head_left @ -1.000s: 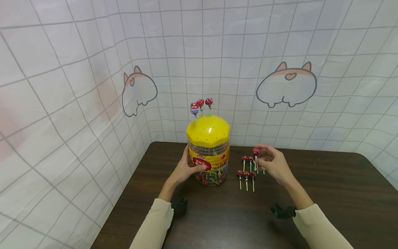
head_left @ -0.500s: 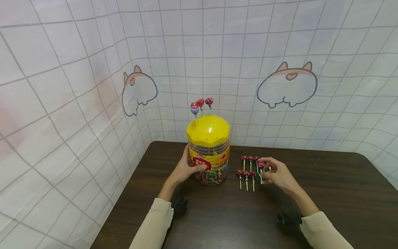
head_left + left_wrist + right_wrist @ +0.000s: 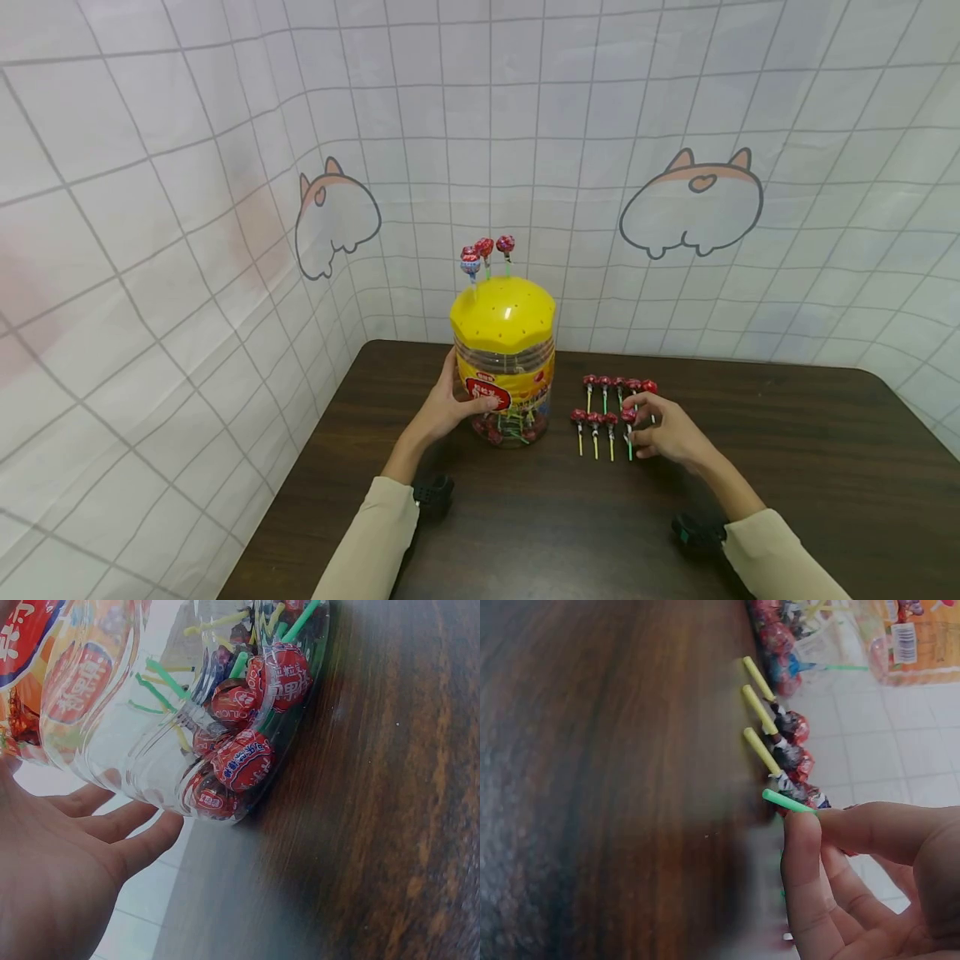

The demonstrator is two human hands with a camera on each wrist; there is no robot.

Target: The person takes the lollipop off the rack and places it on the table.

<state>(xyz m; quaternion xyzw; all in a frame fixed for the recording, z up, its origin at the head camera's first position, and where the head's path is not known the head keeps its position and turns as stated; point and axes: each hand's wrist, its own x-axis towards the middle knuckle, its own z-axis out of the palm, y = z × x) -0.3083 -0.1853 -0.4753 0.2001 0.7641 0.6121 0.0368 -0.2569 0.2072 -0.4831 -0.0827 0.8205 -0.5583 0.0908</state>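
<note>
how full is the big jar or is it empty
Not empty: lollipops show through the lower wall of the jar. The label hides the middle, so I cannot tell exactly how full.

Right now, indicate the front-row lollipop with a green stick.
The rightmost round, red-wrapped lollipop, pinched by the right hand; the other three have yellow sticks.

Tall jar [image 3: 512,363] left of lollipop rows [image 3: 595,418], narrow gap between, free tabletop [image 3: 555,517] in front

Dark wood-grain table [image 3: 780,442]; white gridded backdrop [image 3: 517,108] behind, bearing two cartoon animal rears [image 3: 690,212].
</note>
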